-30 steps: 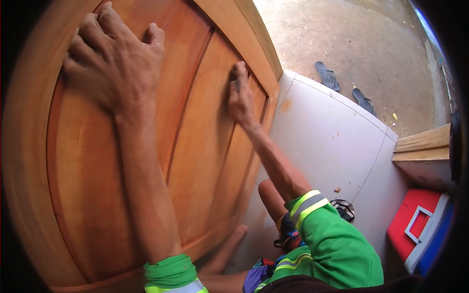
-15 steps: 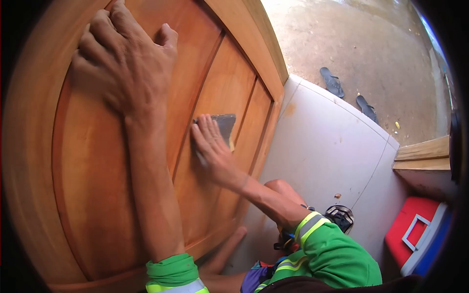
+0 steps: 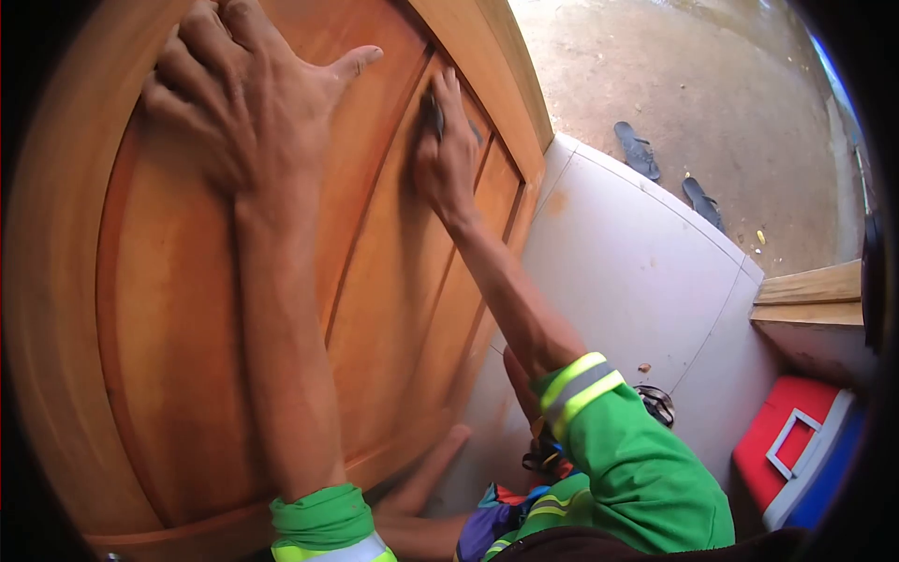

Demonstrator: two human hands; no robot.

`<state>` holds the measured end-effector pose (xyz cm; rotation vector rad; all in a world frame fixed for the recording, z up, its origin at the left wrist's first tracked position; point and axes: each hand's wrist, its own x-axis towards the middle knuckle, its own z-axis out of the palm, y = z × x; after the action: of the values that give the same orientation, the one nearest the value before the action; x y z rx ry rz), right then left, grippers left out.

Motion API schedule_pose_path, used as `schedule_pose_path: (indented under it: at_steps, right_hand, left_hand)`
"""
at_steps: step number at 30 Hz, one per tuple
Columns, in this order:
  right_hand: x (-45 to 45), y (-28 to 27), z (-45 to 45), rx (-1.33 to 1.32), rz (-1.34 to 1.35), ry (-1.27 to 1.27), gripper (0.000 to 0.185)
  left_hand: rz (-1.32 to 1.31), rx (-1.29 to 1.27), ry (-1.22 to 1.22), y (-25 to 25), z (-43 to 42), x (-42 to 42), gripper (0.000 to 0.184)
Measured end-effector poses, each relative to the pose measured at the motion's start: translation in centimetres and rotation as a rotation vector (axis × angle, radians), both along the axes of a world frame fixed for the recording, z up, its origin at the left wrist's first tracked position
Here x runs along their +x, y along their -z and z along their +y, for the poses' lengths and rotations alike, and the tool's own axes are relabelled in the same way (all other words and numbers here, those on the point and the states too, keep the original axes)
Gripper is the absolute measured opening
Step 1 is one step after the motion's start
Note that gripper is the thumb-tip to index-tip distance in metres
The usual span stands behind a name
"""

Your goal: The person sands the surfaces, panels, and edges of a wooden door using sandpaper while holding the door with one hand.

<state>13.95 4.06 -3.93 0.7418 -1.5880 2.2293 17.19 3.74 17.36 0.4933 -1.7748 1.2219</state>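
Wooden panelled door (image 3: pixel 375 248) fills most of the view, rails and grooved panels facing the person. Right of door: white tiled floor (image 3: pixel 627 272). Past the tiles from door: bare brown ground (image 3: pixel 693 75). Across the tiles from door: red-and-blue cooler box (image 3: pixel 763 445), pale handle, probably kept there to stay clear of the door.

Left hand (image 3: pixel 243 103) on the door's upper left, by the frame-to-panel edge; fingers spread, bent at the knuckles, thumb stuck out wide, nothing seen in grasp. Tips partly cut off at top. Looks like bracing, steadying door or body. Right hand (image 3: pixel 448 155) at a narrow panel near the door's right rail; front fingers straight and together, others curled in.

Flip-flops (image 3: pixel 637 150) on the ground beyond the door's right edge, likely left off the tiles.

Smallest: dark grey sheet, perhaps sandpaper (image 3: pixel 437 116), between right hand and door panel, mostly covered. Seems gripped close under the fingers for pressure into the narrow panel; exact fold can't tell.
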Motion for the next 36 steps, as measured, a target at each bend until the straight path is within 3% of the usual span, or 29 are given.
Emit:
schedule_pose_path:
  at_steps: [2,4,6,9,12,14,16,20,22,23,26,29,30,32,35,36]
  right_hand:
    - [0.2,-3.1,0.3,0.021,0.068,0.025,0.078]
    - [5.7,-0.8,3.2,0.087,0.164,-0.153,0.077]
    - [5.0,2.9,2.9,0.079,0.256,-0.197,0.075]
    - [-2.1,-1.1,0.4,0.027,-0.023,0.017,0.065]
    - [3.8,-0.4,1.4,0.039,0.149,-0.021,0.065]
    - [10.6,3.4,4.0,0.214,0.14,-0.214,0.062]
    - [9.0,8.0,2.1,0.141,0.038,-0.074,0.062]
    - [-0.6,1.3,-0.4,-0.033,-0.285,0.037,0.065]
    - [-0.5,-4.0,0.6,0.029,-0.027,0.027,0.065]
    - [-0.6,-3.5,0.6,0.02,0.026,0.047,0.065]
    - [-1.8,8.0,-1.0,0.021,-0.199,0.05,0.067]
    - [-2.8,7.6,-1.8,0.062,-0.249,0.106,0.065]
    - [-1.6,2.6,-0.7,0.067,-0.192,0.126,0.056]
    - [-1.9,-1.8,-0.3,0.046,-0.042,0.158,0.057]
    - [-4.6,-0.1,0.2,0.092,0.03,0.092,0.068]
    - [-3.5,2.2,0.2,0.088,-0.068,0.054,0.068]
  left_hand:
    - [0.01,0.001,-0.029,-0.2,-0.1,-0.3,0.098]
    - [0.02,-0.001,-0.064,-0.4,-0.1,-0.8,0.1]
    - [0.026,-0.016,-0.153,-0.3,-0.1,-1.2,0.102]
    - [0.017,-0.019,-0.216,-0.2,0.7,-1.2,0.105]
    - [0.039,0.033,-0.057,-0.9,0.3,-1.3,0.107]
    - [0.032,0.091,0.078,-0.4,-0.4,-1.2,0.106]
    - [0.017,0.144,0.222,-0.1,-0.4,-1.1,0.105]
    - [0.015,0.034,0.062,-0.1,0.3,-1.3,0.103]
    - [0.017,0.023,0.025,-0.5,0.2,-1.3,0.103]
    - [0.01,0.03,0.017,-0.5,0.0,-1.2,0.103]
    - [0.02,0.032,0.03,-0.9,0.1,-1.1,0.103]
    - [0.012,0.048,0.035,-0.9,0.0,-1.2,0.103]
    - [0.015,0.044,0.022,-0.9,-0.1,-1.2,0.103]
    - [0.012,0.032,-0.001,-0.7,-0.1,-0.9,0.104]
    - [0.01,0.03,-0.021,-0.6,-0.3,-0.7,0.104]
    - [0.007,0.037,-0.028,-0.6,-0.4,-0.7,0.104]
